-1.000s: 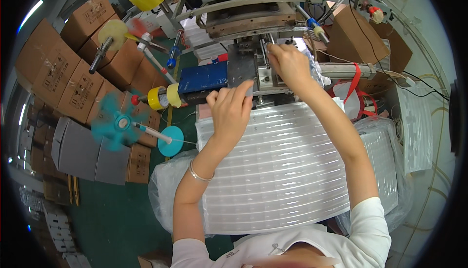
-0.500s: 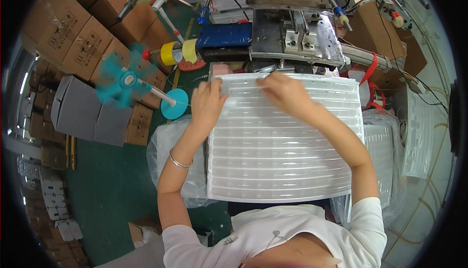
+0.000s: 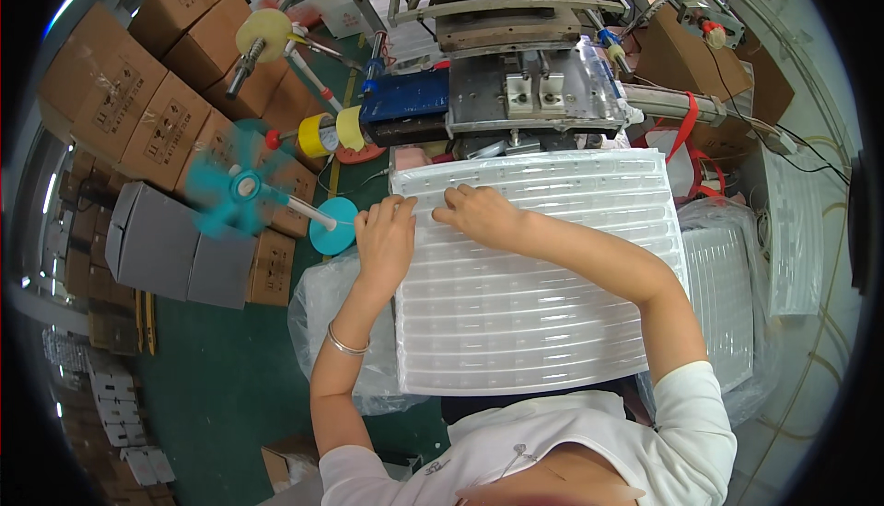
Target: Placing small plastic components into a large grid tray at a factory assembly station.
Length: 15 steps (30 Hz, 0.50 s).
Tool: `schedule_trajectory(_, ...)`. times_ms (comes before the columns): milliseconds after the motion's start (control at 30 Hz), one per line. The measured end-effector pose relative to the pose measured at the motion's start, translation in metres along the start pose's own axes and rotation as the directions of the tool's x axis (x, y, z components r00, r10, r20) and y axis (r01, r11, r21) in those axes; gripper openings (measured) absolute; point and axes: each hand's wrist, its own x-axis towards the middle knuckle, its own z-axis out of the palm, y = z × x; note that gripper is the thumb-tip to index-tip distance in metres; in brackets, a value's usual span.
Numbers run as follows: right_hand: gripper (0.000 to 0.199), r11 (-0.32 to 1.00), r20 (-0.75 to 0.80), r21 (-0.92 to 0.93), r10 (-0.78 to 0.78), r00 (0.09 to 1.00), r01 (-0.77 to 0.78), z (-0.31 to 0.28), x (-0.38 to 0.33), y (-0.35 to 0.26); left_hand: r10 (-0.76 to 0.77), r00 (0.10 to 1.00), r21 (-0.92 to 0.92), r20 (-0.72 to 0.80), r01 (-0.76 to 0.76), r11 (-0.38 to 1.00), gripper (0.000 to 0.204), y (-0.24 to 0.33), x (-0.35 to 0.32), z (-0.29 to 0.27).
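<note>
Head view: both hands' grip [image 3: 433,221] atop ribbed tray [image 3: 543,322].

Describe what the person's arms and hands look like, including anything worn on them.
Both forearms are bare and both hands ungloved. The left hand has a thin silver-coloured bangle around its wrist. The right hand shows no ring or band that I can make out. Short white sleeves cover the upper arms, part of a white top. No watch, cables or markings are visible.
</note>
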Motion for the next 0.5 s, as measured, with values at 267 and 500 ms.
schedule_trajectory(267,0.025,0.807,-0.28,0.577,0.339,0.898,-0.125,-0.037,-0.017,0.013,-0.041,0.975,-0.216,-0.219,-0.007,0.976,0.031,0.018,0.046,0.0)
schedule_trajectory(500,0.02,0.474,-0.006,0.801,0.618,0.786,-0.366,-0.08,-0.086,0.08,-0.024,0.972,-0.285,-0.234,-0.045,0.958,0.033,0.029,0.072,0.022)
